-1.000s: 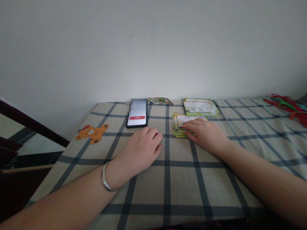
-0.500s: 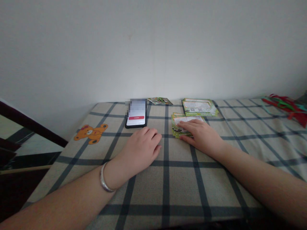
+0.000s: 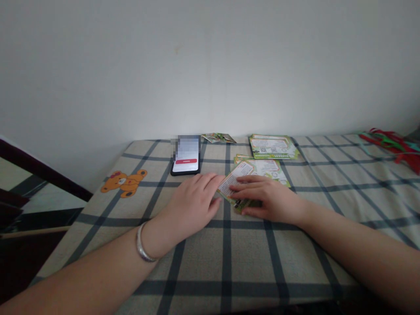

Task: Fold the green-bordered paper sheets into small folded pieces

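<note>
My right hand (image 3: 267, 199) lies flat, fingers stretched out, on a green-bordered printed card (image 3: 259, 168) that it presses against the checked cloth. The card's near corner reaches my left hand (image 3: 193, 201), which rests palm down with fingers loosely curled, its fingertips touching that card's edge. A silver bangle (image 3: 141, 243) circles my left wrist. More cards of the same stack (image 3: 242, 157) peek out behind the top one.
A phone (image 3: 187, 155) with a lit screen lies face up beyond my left hand. A second card stack (image 3: 273, 146) and small loose cards (image 3: 218, 138) sit near the wall. Red and green straps (image 3: 392, 144) lie far right. A bear patch (image 3: 124, 182) marks the cloth's left edge.
My right hand has slid a card off the stack, toward me and to the left, until it meets my left hand's fingertips. The left hand barely moved.
</note>
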The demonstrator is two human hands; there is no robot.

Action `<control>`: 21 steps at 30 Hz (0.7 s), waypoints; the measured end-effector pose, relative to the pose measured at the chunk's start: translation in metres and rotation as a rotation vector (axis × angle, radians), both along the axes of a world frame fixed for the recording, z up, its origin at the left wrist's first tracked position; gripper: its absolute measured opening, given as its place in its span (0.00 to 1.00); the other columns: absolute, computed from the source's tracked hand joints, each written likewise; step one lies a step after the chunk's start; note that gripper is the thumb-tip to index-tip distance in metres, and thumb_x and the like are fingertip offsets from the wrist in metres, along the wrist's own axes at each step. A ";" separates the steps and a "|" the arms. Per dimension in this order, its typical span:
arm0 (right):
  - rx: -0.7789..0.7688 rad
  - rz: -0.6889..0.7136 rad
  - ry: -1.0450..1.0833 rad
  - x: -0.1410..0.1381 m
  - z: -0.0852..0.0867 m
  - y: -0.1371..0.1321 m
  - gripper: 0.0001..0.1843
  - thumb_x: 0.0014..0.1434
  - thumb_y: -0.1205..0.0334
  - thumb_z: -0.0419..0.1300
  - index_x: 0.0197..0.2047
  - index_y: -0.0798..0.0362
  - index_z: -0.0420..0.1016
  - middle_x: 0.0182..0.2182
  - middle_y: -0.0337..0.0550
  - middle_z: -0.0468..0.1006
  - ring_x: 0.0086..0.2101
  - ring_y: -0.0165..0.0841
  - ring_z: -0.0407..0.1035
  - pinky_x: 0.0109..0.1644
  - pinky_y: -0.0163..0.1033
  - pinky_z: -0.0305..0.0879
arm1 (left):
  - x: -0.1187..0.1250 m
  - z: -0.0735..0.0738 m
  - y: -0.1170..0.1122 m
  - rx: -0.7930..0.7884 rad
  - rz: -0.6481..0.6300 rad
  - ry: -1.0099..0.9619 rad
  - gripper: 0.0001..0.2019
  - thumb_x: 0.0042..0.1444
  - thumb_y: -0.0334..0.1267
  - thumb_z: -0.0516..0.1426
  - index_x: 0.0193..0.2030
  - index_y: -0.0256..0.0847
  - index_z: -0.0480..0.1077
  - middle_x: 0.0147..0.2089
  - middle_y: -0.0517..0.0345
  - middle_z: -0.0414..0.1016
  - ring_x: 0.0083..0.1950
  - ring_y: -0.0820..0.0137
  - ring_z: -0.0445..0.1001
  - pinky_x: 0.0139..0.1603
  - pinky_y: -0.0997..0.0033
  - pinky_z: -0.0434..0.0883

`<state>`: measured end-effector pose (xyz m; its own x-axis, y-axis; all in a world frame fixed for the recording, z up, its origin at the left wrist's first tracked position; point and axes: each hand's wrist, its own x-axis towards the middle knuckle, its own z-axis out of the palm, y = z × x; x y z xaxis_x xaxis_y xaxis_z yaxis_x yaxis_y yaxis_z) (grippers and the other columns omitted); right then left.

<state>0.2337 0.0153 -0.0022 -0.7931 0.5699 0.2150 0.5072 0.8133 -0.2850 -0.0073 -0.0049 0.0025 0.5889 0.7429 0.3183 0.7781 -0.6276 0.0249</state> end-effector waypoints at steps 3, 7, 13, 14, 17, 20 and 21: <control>-0.085 0.068 0.033 0.001 0.001 0.002 0.18 0.60 0.58 0.61 0.54 0.47 0.74 0.56 0.37 0.74 0.62 0.38 0.58 0.64 0.49 0.60 | -0.001 -0.002 0.002 -0.017 -0.055 0.015 0.23 0.61 0.37 0.54 0.63 0.36 0.60 0.61 0.49 0.66 0.59 0.60 0.65 0.60 0.54 0.66; -0.140 0.162 0.067 0.000 0.004 0.003 0.13 0.62 0.65 0.58 0.49 0.46 0.77 0.53 0.35 0.76 0.62 0.33 0.59 0.68 0.48 0.53 | -0.002 -0.004 0.004 -0.023 -0.090 0.047 0.23 0.63 0.41 0.53 0.63 0.37 0.61 0.66 0.50 0.62 0.64 0.58 0.59 0.64 0.52 0.62; -0.130 0.206 0.101 0.001 0.004 0.004 0.12 0.59 0.59 0.62 0.47 0.48 0.77 0.53 0.40 0.76 0.61 0.33 0.59 0.66 0.48 0.54 | -0.003 -0.004 0.002 -0.064 -0.097 0.067 0.25 0.60 0.44 0.55 0.62 0.37 0.63 0.66 0.51 0.62 0.68 0.57 0.54 0.66 0.51 0.60; -0.109 0.199 0.103 0.002 0.003 0.005 0.15 0.57 0.56 0.64 0.48 0.48 0.77 0.55 0.41 0.74 0.61 0.35 0.59 0.65 0.49 0.55 | -0.003 -0.004 0.002 -0.071 -0.091 0.077 0.26 0.59 0.45 0.56 0.62 0.36 0.63 0.66 0.50 0.62 0.69 0.57 0.53 0.66 0.51 0.59; -0.034 0.152 0.084 0.006 0.002 0.006 0.23 0.53 0.48 0.66 0.51 0.47 0.75 0.60 0.43 0.69 0.63 0.40 0.55 0.64 0.51 0.56 | -0.002 -0.002 -0.001 -0.096 -0.062 0.114 0.29 0.59 0.47 0.56 0.62 0.33 0.61 0.66 0.48 0.62 0.69 0.55 0.53 0.67 0.52 0.59; 0.017 0.084 0.029 0.009 0.004 0.006 0.31 0.50 0.43 0.66 0.55 0.48 0.72 0.60 0.46 0.68 0.61 0.42 0.57 0.64 0.53 0.54 | -0.001 0.001 -0.005 -0.106 -0.027 0.131 0.30 0.58 0.49 0.56 0.62 0.31 0.62 0.64 0.46 0.64 0.68 0.54 0.54 0.67 0.52 0.59; 0.025 0.065 0.010 0.010 0.004 0.006 0.35 0.49 0.41 0.66 0.56 0.48 0.71 0.61 0.47 0.67 0.61 0.42 0.58 0.65 0.54 0.54 | 0.000 0.002 -0.007 -0.105 -0.015 0.133 0.30 0.58 0.50 0.56 0.62 0.31 0.62 0.64 0.46 0.64 0.68 0.54 0.54 0.67 0.51 0.59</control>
